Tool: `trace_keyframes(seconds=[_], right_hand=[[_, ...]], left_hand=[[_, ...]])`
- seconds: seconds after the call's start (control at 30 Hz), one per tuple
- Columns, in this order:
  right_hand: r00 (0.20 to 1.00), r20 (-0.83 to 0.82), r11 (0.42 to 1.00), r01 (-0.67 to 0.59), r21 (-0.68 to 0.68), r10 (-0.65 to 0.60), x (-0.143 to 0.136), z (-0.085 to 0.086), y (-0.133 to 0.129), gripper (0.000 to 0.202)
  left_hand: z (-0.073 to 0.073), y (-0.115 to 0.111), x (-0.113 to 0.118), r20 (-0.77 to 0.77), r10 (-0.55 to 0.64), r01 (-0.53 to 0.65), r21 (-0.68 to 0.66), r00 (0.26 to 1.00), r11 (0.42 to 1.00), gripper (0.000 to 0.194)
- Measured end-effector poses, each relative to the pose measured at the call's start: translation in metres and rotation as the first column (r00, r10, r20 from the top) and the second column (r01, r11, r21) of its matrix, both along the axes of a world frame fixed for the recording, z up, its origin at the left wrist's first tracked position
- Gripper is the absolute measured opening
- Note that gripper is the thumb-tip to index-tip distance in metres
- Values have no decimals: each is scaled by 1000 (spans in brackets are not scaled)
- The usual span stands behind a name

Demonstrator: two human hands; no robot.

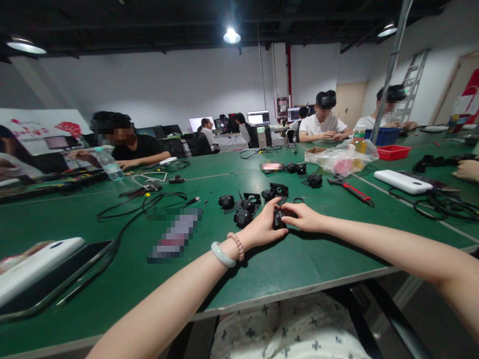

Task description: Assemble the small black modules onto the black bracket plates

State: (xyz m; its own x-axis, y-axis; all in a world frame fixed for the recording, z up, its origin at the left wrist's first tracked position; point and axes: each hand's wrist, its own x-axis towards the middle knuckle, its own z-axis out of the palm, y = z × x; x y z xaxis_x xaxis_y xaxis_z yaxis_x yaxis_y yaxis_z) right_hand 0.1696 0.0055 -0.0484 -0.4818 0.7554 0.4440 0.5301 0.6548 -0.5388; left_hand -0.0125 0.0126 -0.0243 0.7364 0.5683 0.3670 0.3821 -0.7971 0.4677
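Both hands meet over the green table (239,279) around one small black part (278,219), which looks like a moulded plastic or metal fitting; its exact kind is hard to make out. My left hand (264,222), with a pale bangle and a beaded bracelet at the wrist, is closed on its left side. From the right, the fingers of my right hand (303,218) pinch the same part. Just beyond and left of the hands lie similar black parts: a rounded one (243,218), another (226,201) and a flat bracket with holes (279,189).
Further back are more black parts (314,180), red-handled pliers (352,191), a plastic bag (342,159) and a red tray (393,151). Cables (142,204) and a pixelated flat object (175,235) lie left. White power banks (402,182) and phones flank both sides. Several people sit around.
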Motion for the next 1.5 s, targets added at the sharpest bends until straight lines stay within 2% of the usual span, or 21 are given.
trace_keyframes(seconds=[1.5], right_hand=[[999, -38, 997, -11, -70, 8, -3, 6, -3, 23]], left_hand=[[0, 1, 1, 17, -14, 14, 4, 1000, 1000, 76]])
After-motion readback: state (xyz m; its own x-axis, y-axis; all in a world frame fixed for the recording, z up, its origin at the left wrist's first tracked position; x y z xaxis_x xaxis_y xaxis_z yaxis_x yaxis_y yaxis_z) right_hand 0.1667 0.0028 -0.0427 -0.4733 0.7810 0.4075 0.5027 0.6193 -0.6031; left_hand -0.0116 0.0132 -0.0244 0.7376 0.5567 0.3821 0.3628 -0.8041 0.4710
